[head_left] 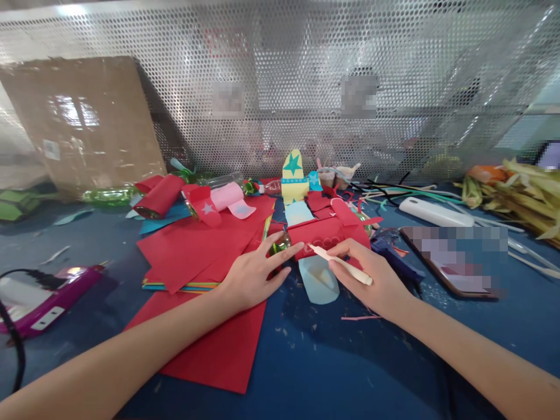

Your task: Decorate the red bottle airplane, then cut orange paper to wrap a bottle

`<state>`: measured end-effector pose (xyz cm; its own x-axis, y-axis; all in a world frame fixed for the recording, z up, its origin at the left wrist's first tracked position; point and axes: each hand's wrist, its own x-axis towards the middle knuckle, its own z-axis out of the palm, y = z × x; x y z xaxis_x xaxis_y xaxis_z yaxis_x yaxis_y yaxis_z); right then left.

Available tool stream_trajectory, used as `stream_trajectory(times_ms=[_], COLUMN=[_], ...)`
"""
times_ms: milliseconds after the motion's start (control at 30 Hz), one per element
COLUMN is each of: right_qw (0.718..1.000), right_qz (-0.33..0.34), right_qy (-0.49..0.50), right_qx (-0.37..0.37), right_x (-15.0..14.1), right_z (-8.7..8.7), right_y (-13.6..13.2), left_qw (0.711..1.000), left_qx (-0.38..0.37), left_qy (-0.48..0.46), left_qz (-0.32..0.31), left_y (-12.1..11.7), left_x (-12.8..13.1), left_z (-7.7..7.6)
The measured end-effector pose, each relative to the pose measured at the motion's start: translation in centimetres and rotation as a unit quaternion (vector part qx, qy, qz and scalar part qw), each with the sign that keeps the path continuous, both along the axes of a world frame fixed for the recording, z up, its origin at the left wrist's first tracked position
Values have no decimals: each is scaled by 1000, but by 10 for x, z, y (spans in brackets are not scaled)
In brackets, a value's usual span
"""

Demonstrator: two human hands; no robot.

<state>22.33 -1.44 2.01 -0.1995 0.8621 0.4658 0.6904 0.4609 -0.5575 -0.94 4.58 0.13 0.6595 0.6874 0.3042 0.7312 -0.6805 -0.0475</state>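
Note:
In front of me lies a bottle wrapped in red paper (327, 233), with light blue paper flaps (318, 281) on both sides and a row of pale rounded outlines drawn along it. My left hand (254, 271) has its fingers spread, the fingertips resting at the bottle's left end, where green clear plastic shows. In my right hand (371, 274) is a white marker pen (343, 264), pinched between thumb and fingers, its tip touching the red paper near the outlines. Sheets of red paper (192, 245) lie under and beside my left forearm, other colours showing at the stack's edge.
Paper-wrapped bottles (161, 197) and a yellow paper piece with a green star (293, 166) stand behind. A phone (455, 262), a white glue gun (435, 213) and corn husks (516, 192) lie right. At left are a purple power strip (56, 300) and a cardboard box (87, 128).

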Motion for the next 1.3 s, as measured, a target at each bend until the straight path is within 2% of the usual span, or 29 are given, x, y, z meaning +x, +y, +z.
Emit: stream_trajectory(times_ms=[833,1300], right_qw=[1000,1000], right_qz=[18,11], right_qy=[-2,-4], right_qx=[0,24], right_x=[0,1], right_z=[-3,-2], right_y=[1,1], left_qw=[1000,1000], left_qx=[14,12], left_qy=[-10,-11], left_qz=[-11,-12], left_y=[2,3], left_x=[-2,-2], left_z=[-4,-4])
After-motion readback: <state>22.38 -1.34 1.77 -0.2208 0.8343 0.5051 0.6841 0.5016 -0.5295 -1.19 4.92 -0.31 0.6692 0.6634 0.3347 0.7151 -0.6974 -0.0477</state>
